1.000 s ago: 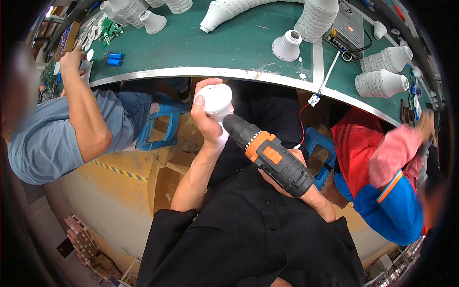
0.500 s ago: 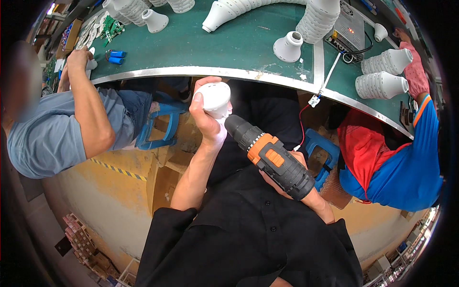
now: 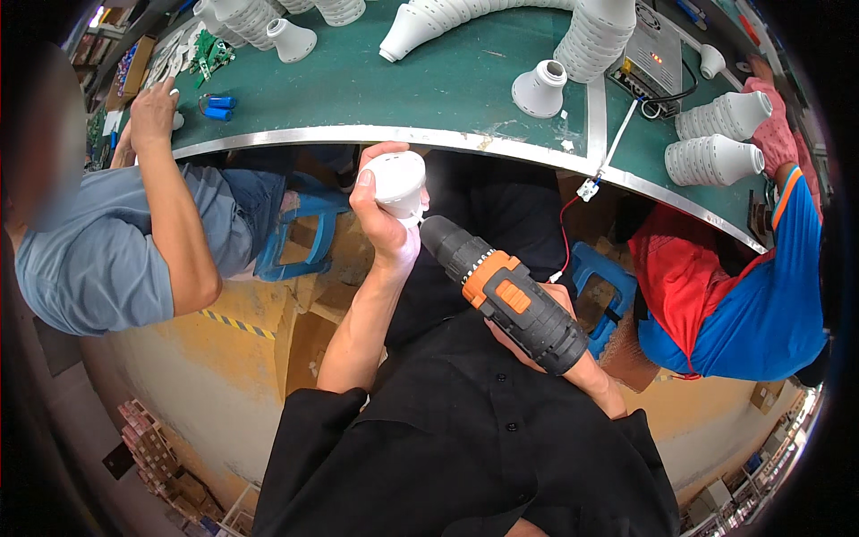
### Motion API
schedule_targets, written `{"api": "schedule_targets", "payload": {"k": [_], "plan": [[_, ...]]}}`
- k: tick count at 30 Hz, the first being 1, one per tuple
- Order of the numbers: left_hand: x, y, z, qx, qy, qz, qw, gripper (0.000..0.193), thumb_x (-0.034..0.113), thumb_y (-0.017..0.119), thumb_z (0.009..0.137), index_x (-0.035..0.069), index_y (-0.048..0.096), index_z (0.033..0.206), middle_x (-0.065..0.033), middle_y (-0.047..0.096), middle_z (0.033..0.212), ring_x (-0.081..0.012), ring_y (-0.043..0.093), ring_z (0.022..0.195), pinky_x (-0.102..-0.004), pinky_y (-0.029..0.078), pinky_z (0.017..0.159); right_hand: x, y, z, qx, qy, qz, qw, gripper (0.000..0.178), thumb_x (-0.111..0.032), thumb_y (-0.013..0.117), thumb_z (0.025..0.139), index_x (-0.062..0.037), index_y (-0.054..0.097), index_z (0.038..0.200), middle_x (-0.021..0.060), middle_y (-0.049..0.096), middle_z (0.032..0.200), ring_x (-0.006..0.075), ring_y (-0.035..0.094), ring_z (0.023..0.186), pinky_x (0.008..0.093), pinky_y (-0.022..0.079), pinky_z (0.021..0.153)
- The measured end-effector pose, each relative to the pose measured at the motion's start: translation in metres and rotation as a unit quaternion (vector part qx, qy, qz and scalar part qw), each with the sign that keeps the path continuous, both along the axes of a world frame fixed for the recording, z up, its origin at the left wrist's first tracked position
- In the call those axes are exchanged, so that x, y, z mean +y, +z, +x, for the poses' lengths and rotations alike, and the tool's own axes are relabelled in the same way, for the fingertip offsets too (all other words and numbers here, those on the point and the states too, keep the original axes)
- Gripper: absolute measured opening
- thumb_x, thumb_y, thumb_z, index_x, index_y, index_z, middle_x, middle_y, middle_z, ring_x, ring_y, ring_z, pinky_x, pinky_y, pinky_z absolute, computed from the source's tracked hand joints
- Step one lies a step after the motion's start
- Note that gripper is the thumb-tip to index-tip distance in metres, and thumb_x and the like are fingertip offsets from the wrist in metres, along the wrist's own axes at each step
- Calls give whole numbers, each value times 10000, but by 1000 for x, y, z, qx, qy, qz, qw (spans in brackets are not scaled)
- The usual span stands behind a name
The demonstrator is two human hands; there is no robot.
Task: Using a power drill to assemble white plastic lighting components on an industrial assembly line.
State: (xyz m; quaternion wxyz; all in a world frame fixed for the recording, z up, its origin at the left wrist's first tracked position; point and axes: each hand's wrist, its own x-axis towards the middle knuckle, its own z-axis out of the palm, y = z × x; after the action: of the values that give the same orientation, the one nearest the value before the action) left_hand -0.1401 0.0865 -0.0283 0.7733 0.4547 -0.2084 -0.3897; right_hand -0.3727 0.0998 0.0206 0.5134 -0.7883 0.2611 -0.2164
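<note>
My left hand [image 3: 383, 224] is wrapped around a white, cone-shaped plastic lamp housing [image 3: 398, 177] in front of the bench edge. Its wide rounded end faces up and away from me, and the narrow end is partly hidden by my fingers. In my right hand [image 3: 516, 345] is a black and orange cordless drill [image 3: 510, 291], which covers most of the fingers. The drill's chuck points up and left, close beside the housing's narrow end. Whether the bit touches the housing I cannot tell. A bright glow lies on my left wrist near the chuck.
On the green bench [image 3: 313, 94] stand a single white housing [image 3: 539, 89], a curved stack of housings [image 3: 447, 20] and more stacks at right. A metal power supply [image 3: 651, 58] and a red wire [image 3: 564, 234] are nearby. One person sits left, another right. Blue batteries [image 3: 217, 107] lie at left.
My left hand and the lamp housing have shifted slightly left and tilted a little. The drill has barely moved. The left co-worker's arm and hand have changed position; the right co-worker has shifted slightly.
</note>
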Motion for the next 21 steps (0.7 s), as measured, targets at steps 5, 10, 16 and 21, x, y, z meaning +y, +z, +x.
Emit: {"api": "schedule_targets", "payload": {"k": [5,10,16,21], "plan": [[0,-1,2,0,8,2,1000,548,454,323,940,-5,569,1113,-130,587,726,-175,548,540,-296,438,470,0,-4,1,-35,-8,-6,999,241,-35,764,745,-44,670,967,86,696,886,278,694,742,357,543,632],[0,-1,3,-2,8,-7,1000,549,453,328,940,-7,571,1114,-131,590,731,-178,551,544,-294,445,472,1,0,-1,4,-11,17,1000,246,-61,771,748,-55,677,975,78,702,895,280,697,767,362,545,674],[0,0,3,-5,11,-6,1000,549,455,332,940,-8,571,1115,-131,592,735,-175,553,549,-294,449,475,-1,-1,-2,27,-3,3,1000,257,-80,777,752,-67,681,989,75,702,910,280,696,799,370,538,715],[1,2,2,-22,9,-1,1000,547,459,336,938,-4,563,1120,-121,582,727,-169,549,554,-288,445,482,-1,4,0,27,-13,-30,999,261,-72,775,751,-63,677,993,75,697,900,283,690,777,371,536,685]]}}
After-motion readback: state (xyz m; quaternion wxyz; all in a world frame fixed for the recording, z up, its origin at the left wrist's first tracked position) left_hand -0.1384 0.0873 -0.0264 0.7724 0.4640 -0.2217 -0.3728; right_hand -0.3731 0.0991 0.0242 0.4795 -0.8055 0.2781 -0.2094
